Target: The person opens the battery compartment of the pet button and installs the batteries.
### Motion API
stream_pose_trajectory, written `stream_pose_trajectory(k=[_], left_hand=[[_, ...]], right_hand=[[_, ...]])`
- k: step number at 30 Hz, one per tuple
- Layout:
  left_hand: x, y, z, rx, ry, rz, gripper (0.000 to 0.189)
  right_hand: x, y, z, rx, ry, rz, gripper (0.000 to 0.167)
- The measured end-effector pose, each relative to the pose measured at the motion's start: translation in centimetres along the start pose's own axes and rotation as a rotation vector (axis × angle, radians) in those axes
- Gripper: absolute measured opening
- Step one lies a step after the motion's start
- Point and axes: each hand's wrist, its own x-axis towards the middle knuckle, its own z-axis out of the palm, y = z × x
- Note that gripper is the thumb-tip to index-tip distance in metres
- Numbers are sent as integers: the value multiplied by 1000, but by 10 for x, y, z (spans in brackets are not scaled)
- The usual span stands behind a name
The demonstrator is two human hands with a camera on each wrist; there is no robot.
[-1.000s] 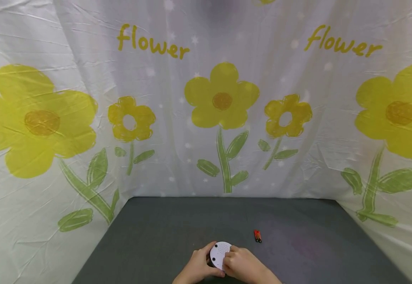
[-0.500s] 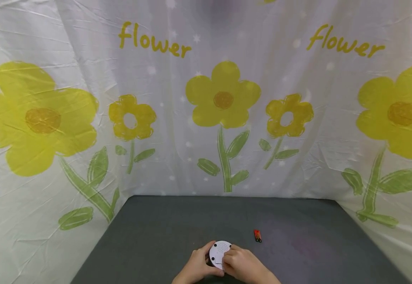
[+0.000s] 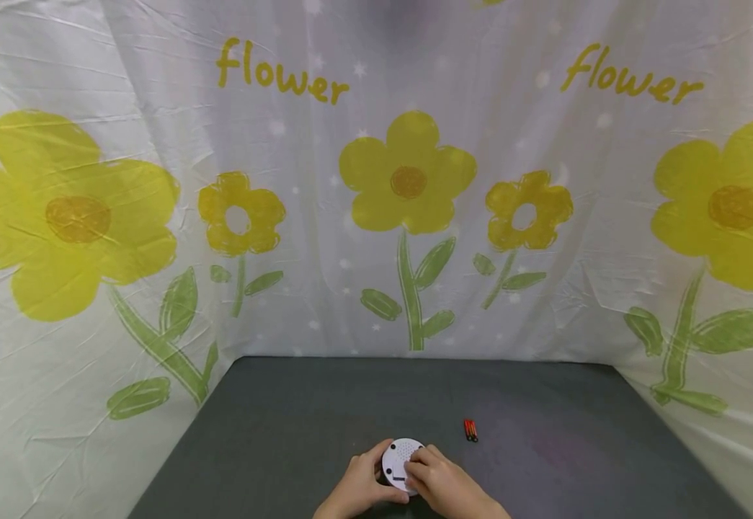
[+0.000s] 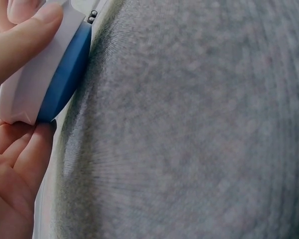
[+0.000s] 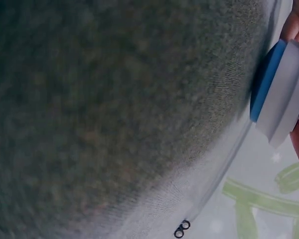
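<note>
A round white device [image 3: 398, 465] with small speaker holes and dark round feet lies face toward me between my hands; its blue underside [image 4: 65, 74] shows in the left wrist view. My left hand [image 3: 358, 484] grips its left rim, fingers on the far side and thumb at the near edge. Curled over its right part, my right hand [image 3: 444, 481] pinches at the battery cover [image 3: 400, 472]. A dark gap runs along the cover's near edge. The right fingertips hide part of the cover.
Two red-and-black batteries [image 3: 470, 430] lie side by side on the dark grey table [image 3: 311, 404], beyond and right of the device. A white curtain [image 3: 311, 288] with yellow flowers encloses the table's back and sides.
The right fingers have shifted up a little across the device's face. A dark gap shows at the battery cover that was not visible before. Left hand and batteries stay put.
</note>
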Motion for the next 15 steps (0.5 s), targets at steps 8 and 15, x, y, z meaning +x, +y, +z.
stream_pose_trajectory(k=[8, 15], left_hand=[[0, 1, 0, -15, -10, -2, 92], [0, 2, 2, -14, -13, 40, 89]], right_hand=[[-1, -1, -7, 82, -67, 1, 11], [1, 0, -13, 159, -141, 57, 17]])
